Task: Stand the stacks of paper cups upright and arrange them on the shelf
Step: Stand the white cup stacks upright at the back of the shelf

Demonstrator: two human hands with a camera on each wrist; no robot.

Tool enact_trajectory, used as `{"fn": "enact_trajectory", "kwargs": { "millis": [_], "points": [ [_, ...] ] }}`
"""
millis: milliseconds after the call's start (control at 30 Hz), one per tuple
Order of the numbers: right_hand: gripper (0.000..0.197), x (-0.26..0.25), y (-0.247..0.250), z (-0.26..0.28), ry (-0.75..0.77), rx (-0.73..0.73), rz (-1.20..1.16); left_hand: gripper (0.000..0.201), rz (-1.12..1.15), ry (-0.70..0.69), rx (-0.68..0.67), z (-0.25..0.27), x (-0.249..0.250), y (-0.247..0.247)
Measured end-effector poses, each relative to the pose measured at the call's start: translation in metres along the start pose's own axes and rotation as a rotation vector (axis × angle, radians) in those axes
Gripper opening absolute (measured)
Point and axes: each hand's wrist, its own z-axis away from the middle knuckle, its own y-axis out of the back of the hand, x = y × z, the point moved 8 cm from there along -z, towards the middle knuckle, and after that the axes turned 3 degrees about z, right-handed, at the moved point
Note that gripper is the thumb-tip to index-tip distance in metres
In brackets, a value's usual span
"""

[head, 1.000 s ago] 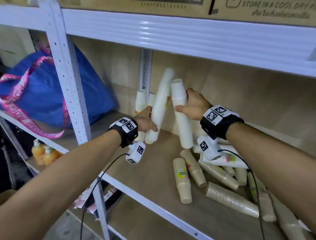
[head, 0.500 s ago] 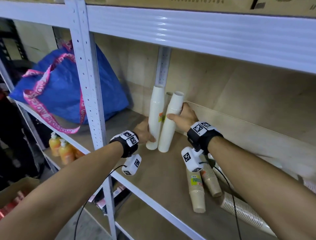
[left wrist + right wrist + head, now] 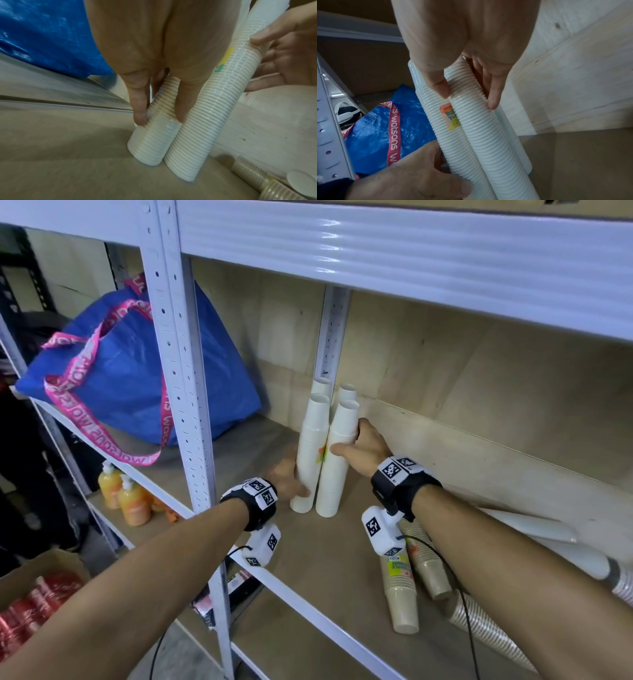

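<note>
Two tall white cup stacks stand upright side by side on the wooden shelf (image 3: 308, 559), in front of two more upright white stacks (image 3: 320, 386). My left hand (image 3: 298, 484) pinches the left stack (image 3: 310, 453) near its base, thumb and fingers around it (image 3: 161, 120). My right hand (image 3: 346, 440) grips the right stack (image 3: 337, 470) at mid-height, with the thumb in front and the fingers behind (image 3: 468, 100). The left stack (image 3: 433, 115) carries an orange and yellow label. Brown cup stacks (image 3: 400, 594) lie on their sides at the right, under my right forearm.
A blue bag with pink straps (image 3: 137, 371) sits on the shelf at left, beyond the perforated upright (image 3: 178, 371). The upper shelf beam (image 3: 376, 251) hangs overhead. A white stack (image 3: 534, 529) lies against the back wall. Orange soap bottles (image 3: 133, 501) stand on a lower shelf.
The two white stacks were tilted and held up a second ago; now they stand upright with their bases on the shelf. Both hands keep their hold and have moved lower.
</note>
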Motion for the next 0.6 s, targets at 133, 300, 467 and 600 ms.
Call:
{"fn": "enact_trajectory", "kwargs": {
  "millis": [133, 300, 467, 600],
  "points": [
    [0.046, -0.005, 0.009, -0.002, 0.019, 0.012, -0.018, 0.066, 0.103, -0.034, 0.009, 0.003, 0.019, 0.011],
    [0.048, -0.024, 0.037, -0.010, 0.067, 0.092, 0.053, 0.077, 0.178, -0.155, 0.123, 0.005, 0.071, 0.053],
    [0.054, -0.046, 0.058, -0.019, 0.104, 0.176, 0.261, 0.059, 0.201, -0.281, 0.246, 0.013, 0.129, 0.090],
    [0.048, -0.060, 0.061, -0.020, 0.147, 0.166, 0.368, 0.050, 0.070, -0.275, 0.296, 0.011, 0.148, 0.101]
  ]
}}
